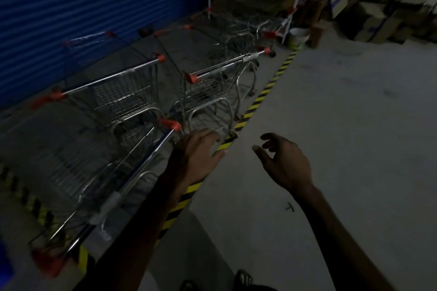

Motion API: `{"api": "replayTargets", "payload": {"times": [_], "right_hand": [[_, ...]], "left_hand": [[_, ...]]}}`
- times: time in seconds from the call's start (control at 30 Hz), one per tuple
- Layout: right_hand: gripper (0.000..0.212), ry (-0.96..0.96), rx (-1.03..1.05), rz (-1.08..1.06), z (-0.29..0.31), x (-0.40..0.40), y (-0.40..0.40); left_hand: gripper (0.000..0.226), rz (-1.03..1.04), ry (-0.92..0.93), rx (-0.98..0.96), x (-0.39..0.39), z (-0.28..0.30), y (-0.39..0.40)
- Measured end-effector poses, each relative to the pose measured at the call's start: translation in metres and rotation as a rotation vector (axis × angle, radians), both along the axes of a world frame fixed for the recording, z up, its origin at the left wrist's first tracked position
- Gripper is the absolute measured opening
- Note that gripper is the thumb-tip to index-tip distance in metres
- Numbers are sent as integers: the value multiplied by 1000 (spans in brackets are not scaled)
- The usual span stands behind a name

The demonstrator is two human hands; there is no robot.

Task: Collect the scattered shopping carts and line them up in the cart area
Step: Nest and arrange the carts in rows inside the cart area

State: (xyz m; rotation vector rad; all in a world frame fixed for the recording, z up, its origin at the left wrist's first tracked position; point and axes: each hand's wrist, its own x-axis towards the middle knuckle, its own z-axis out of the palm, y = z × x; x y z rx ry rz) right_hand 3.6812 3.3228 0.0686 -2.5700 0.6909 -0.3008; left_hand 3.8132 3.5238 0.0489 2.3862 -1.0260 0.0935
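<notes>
Both hands are spread and hold nothing: left hand (201, 149), right hand (283, 160). The nearest cart (94, 172) looks heavy, stiff and rolls; grab its handle bar (132, 179).

Dim concrete floor (331, 125), striped hazard tape (264, 94), blue shutter (94, 2) behind.

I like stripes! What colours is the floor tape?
Yellow and black diagonal stripes on the floor tape, seen in the head view.

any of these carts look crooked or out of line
Yes. The nearest cart sits askew: its handle runs diagonally toward the striped tape, while the two carts behind it have roughly parallel handles. Both hands are open, holding nothing.
</notes>
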Motion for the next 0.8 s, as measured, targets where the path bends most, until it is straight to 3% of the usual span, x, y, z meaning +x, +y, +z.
{"api": "replayTargets", "payload": {"times": [0.13,0.4,0.57,0.8], "right_hand": [[50,-37,-3,21,10,0,-22],[51,-91,-7,157,22,18,-50],[46,-119,43,332,20,39,-36],[45,-41,129,698,-6,75,26]], "left_hand": [[29,-3,-89,-7,-3,10,-20],[33,67,-90,-55,-20,33,-32],[27,268,-69,1,-36,25,-5],[37,578,14,106,-84,11,76]]}}
